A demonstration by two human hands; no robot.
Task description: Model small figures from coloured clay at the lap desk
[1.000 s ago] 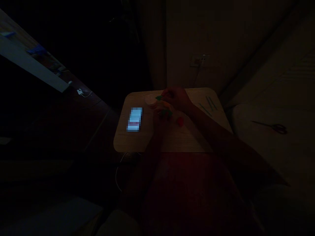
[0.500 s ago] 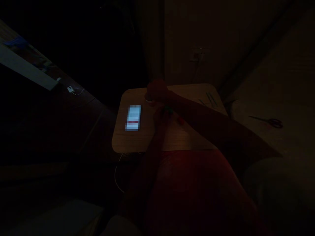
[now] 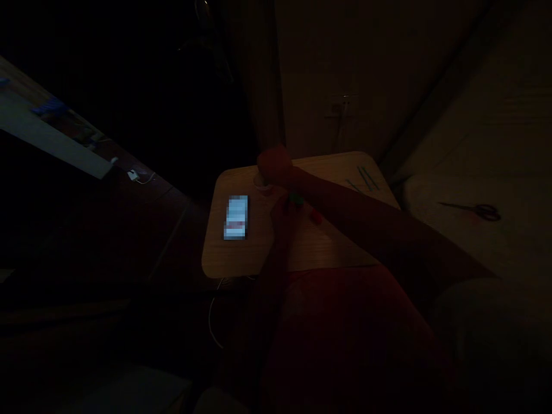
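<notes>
The room is very dark. My right hand (image 3: 275, 165) rests at the far edge of the wooden table (image 3: 310, 247), covering most of a round white jar (image 3: 260, 181). My left hand (image 3: 284, 213) is curled around a small green piece (image 3: 295, 199) just below it. A small red piece (image 3: 316, 216) lies on the table a little to the right of my left hand. The two hands are close together, and my right forearm crosses above my left hand.
A phone (image 3: 236, 217) with a lit, blurred screen lies at the table's left. Thin green sticks (image 3: 364, 178) lie at the far right corner. Scissors (image 3: 476, 210) rest on a pale cushion to the right. A white cable (image 3: 211, 316) hangs below the table.
My right hand has moved left from the table's middle onto the white jar. The green bit it held earlier is no longer visible. My left hand has barely moved.
</notes>
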